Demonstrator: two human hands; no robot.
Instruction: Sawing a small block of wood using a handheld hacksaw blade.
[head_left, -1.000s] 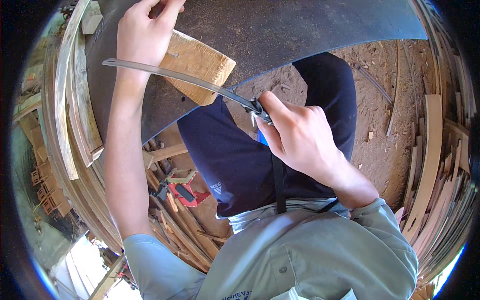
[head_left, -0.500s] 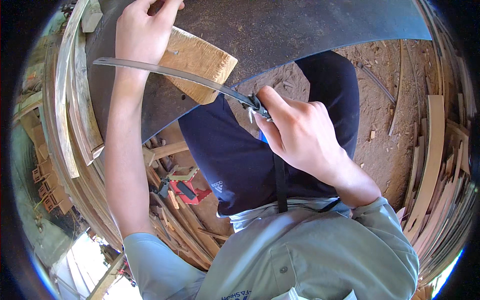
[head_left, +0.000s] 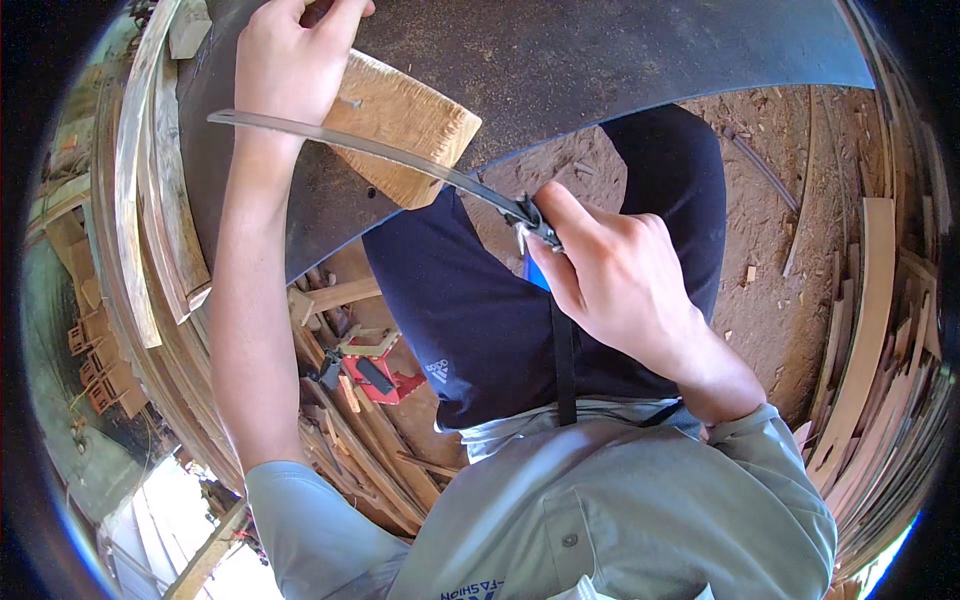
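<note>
My right hand (head_left: 625, 275) is closed round the dark handle of a long narrow metal blade (head_left: 370, 148). The blade reaches leftward over the near part of a pale wooden block (head_left: 410, 115), and its tip ends in front of my left wrist. The block rests on the dark tabletop, with its near corner at the edge above my leg. At the far left end of the block is my left hand (head_left: 290, 62). Its thumb and fingers look curled, but the top of the picture cuts them off, so what they grip is hidden.
The dark tabletop (head_left: 600, 60) carries fine sawdust. Long boards (head_left: 150, 190) line the left, and stacked wood strips (head_left: 860, 340) stand at the right. A red object (head_left: 375, 372) lies among scraps beside my leg. Wood bits lie on the dirt floor (head_left: 765, 230).
My right hand and the blade have shifted slightly to the right. The left hand stays by the block, and the whole view has moved a little.
</note>
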